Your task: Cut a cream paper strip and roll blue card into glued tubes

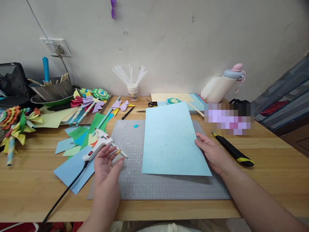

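Note:
A sheet of light blue paper (171,141) is held by its right edge in my right hand (212,151), thumb on top and the other fingers partly behind it. The sheet tilts over a grey cutting mat (159,190). My left hand (107,164) hovers palm up over the mat's left part, fingers spread and slightly curled, nothing in it. Just beyond its fingers lies a white hot glue gun (98,146) with a black cord, resting on blue and green paper pieces (70,170). A small blue scrap (135,126) sits on the mat.
A black and yellow utility knife (233,149) lies right of the mat. Behind are a paper cup (132,91) of white sticks, scissors (151,103), a black pen (127,112) and a pale bottle (222,85). Paper flowers (93,103) and a metal pot (51,91) stand left.

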{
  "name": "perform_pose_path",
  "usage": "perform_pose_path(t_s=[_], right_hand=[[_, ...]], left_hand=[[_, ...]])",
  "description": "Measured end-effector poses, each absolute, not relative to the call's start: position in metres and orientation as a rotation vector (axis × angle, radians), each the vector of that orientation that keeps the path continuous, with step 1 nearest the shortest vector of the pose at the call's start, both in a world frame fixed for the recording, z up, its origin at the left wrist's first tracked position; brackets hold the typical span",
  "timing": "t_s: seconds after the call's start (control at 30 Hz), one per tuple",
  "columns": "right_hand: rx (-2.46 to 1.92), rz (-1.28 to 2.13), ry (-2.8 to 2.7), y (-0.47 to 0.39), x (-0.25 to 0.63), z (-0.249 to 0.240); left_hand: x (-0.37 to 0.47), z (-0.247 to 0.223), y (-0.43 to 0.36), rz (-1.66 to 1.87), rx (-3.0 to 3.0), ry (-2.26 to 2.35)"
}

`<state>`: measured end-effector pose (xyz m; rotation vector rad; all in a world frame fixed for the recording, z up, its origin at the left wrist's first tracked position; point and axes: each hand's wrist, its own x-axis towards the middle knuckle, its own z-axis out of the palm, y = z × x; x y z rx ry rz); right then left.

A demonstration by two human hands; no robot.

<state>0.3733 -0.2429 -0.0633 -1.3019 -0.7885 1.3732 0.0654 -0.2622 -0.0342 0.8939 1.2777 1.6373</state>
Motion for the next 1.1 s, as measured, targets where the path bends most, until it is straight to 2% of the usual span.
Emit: perform_pose_path(t_s=[0.27,0.43,0.6,1.1], right_hand=[[-1.332,1.359,-0.765,-0.244,0.375,-0.065],[-1.334,1.379,-0.740,-0.244,0.372,-0.062],[-1.347,1.382,-0.726,-0.247,0.371,-0.061],[-1.392,1.343,-0.765,-0.247,0.372,-0.063]], left_hand=[[0.077,-0.051,-0.287,1.300,1.688,1.390],[0.076,-0.054,-0.288,0.874,2.216,1.358],[0.079,-0.053,-0.288,0.554,2.442,1.325],[0.081,-0.054,-0.287,0.467,2.449,1.332]])
